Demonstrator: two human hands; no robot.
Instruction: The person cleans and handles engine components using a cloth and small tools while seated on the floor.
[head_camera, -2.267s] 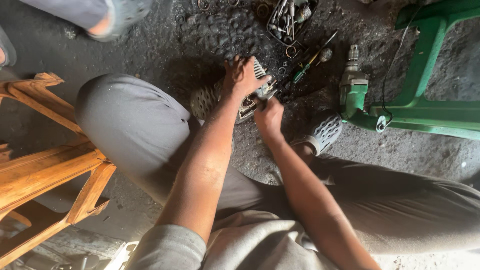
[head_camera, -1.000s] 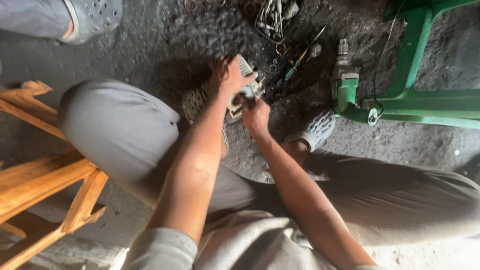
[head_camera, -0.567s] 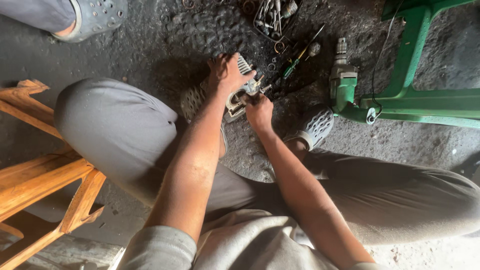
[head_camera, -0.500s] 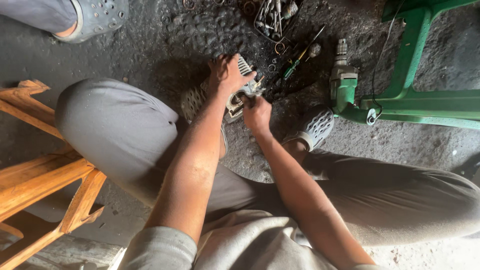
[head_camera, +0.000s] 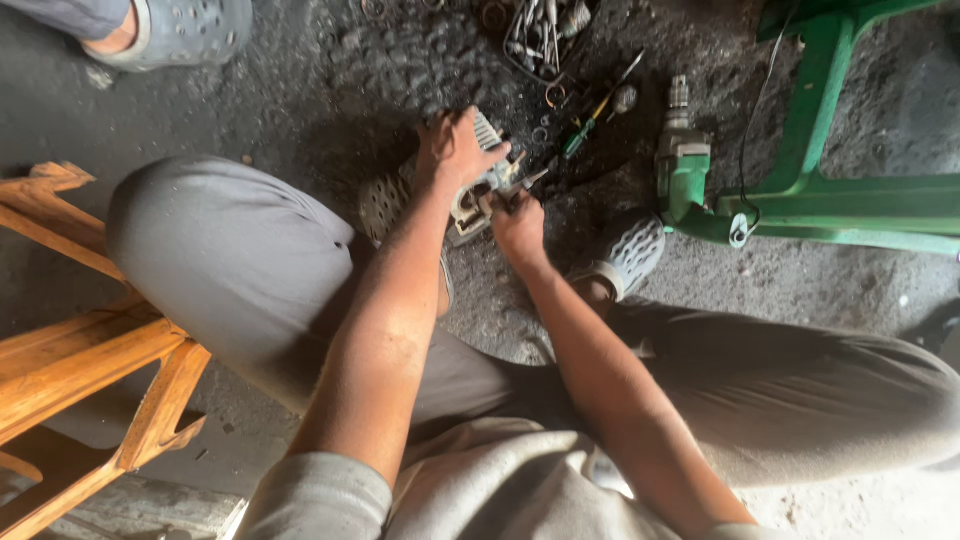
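A person sits low over a dark, gritty floor, seen from above, knees spread wide in grey trousers. The left hand (head_camera: 455, 150) is wrapped firmly around a small grey metal part (head_camera: 480, 195) with ribbed fins, held just above the floor at about 12 o'clock from the body. The right hand (head_camera: 518, 222) is curled closed against the part's lower right side; whether it pinches a tool cannot be told. At 1 o'clock lie a green-handled screwdriver (head_camera: 590, 125) and a heap of loose metal hardware (head_camera: 545, 30). A green power drill (head_camera: 683, 165) rests at 2 o'clock beside a green frame (head_camera: 850, 205). A wooden stool (head_camera: 80, 350) stands at 9 o'clock. Another person's sandalled foot (head_camera: 170, 30) shows at 11 o'clock.
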